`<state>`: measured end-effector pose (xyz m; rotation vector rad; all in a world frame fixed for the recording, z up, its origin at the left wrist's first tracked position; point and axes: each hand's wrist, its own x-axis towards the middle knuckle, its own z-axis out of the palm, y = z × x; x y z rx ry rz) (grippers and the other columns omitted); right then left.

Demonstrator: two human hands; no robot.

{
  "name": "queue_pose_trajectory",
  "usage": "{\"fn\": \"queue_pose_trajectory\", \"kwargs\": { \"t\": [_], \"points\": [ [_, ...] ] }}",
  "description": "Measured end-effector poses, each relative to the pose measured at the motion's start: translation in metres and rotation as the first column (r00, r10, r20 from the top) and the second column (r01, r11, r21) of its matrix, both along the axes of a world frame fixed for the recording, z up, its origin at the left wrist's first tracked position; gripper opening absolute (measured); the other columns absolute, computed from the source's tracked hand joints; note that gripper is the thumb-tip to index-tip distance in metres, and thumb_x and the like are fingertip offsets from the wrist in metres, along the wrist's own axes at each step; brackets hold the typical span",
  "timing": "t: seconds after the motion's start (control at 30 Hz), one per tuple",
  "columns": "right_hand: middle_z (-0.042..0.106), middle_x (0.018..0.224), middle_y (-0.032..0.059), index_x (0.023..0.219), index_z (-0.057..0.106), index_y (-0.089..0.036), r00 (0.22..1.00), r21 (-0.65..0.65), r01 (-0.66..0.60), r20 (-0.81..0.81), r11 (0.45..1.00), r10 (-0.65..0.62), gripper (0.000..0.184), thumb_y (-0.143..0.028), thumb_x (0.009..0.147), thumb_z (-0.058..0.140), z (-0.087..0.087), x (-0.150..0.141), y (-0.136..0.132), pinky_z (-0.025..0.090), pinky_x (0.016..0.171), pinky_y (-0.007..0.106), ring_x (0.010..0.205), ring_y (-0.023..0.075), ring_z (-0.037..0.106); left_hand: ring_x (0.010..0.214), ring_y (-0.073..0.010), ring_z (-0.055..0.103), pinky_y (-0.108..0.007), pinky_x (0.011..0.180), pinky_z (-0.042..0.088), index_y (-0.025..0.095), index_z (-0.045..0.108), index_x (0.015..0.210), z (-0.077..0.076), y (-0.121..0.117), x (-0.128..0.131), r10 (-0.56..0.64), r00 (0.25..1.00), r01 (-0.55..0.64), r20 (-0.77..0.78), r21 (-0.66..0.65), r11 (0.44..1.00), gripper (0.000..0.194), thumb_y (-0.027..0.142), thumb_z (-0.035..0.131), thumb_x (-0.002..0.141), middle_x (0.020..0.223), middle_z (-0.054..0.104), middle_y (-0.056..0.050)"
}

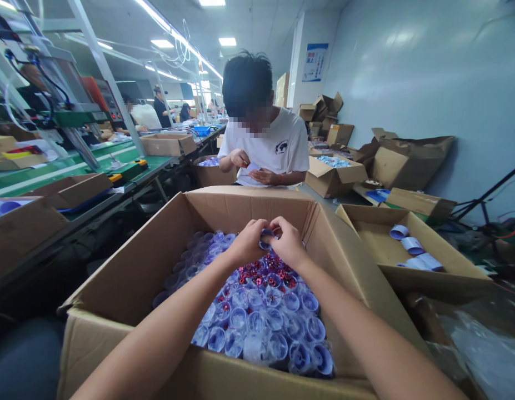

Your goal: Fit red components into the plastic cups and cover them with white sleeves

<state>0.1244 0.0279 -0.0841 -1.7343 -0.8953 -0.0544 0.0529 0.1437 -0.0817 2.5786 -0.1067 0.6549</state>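
Both of my hands meet above a large cardboard box (128, 266), closed around one purple plastic cup-shaped part (266, 238). My left hand (249, 243) grips it from the left, and my right hand (287, 240) has its fingers on it from the right. Much of the part is hidden by my fingers. Below, the box holds many purple cup-shaped parts (257, 319), several with clear plastic film on them. Small red round pieces with thin wires (261, 275) lie on top of these parts, just under my hands.
Across the box a person in a white shirt (278, 144) handles a pale piece. To the right, a shallow carton (365, 236) holds several purple cylinders (412, 245). A green-topped conveyor bench (157, 162) runs along the left. Clear plastic bags (482, 344) lie at lower right.
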Motion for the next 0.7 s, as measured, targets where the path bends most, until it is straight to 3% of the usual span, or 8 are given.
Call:
{"fn": "queue_pose_trajectory", "kwargs": {
  "t": [0.17, 0.37, 0.57, 0.7],
  "points": [
    [0.056, 0.075, -0.0013, 0.084, 0.053, -0.02, 0.992, 0.029, 0.022, -0.121, 0.999, -0.018, 0.028, -0.008, 0.059, 0.056, -0.009, -0.001, 0.004, 0.046, 0.065, 0.027, 0.066, 0.0131, 0.055, 0.089, -0.0228, 0.052, -0.035, 0.078, 0.044, 0.019, 0.047, 0.094, -0.002, -0.003, -0.001, -0.009, 1.0, 0.008, 0.006, 0.056, 0.998, 0.037, 0.011, 0.06, 0.06, 0.091, 0.059, -0.006],
    [0.062, 0.083, 0.0015, 0.091, 0.055, -0.019, 0.95, 0.024, -0.09, -0.297, 0.996, 0.093, 0.031, -0.007, 0.061, 0.058, -0.013, 0.005, 0.005, 0.048, 0.069, 0.028, 0.074, 0.014, 0.06, 0.089, -0.022, 0.053, -0.035, 0.081, 0.045, 0.018, 0.049, 0.099, 0.004, -0.008, -0.004, 0.012, 0.999, -0.005, -0.049, 0.142, 0.99, 0.042, 0.008, 0.056, 0.059, 0.095, 0.061, -0.006],
    [0.064, 0.081, 0.0018, 0.087, 0.058, -0.018, 0.966, 0.01, -0.088, -0.244, 0.996, 0.087, 0.031, -0.002, 0.062, 0.05, -0.003, -0.009, 0.002, 0.047, 0.076, 0.032, 0.079, 0.0171, 0.06, 0.091, -0.0229, 0.054, -0.034, 0.079, 0.045, 0.018, 0.051, 0.098, 0.008, -0.012, -0.008, 0.079, 0.994, -0.061, -0.082, 0.199, 0.978, 0.04, 0.009, 0.056, 0.059, 0.094, 0.062, -0.007],
    [0.063, 0.088, 0.0018, 0.087, 0.057, -0.019, 0.977, 0.048, -0.041, -0.209, 0.998, 0.05, 0.044, 0.005, 0.054, 0.041, -0.011, -0.017, 0.007, 0.044, 0.086, 0.033, 0.091, 0.018, 0.057, 0.093, -0.0245, 0.053, -0.036, 0.078, 0.046, 0.017, 0.05, 0.101, 0.008, -0.013, -0.01, 0.072, 0.99, -0.044, -0.117, 0.23, 0.972, 0.047, 0.008, 0.056, 0.055, 0.097, 0.062, -0.008]
  ]
}}
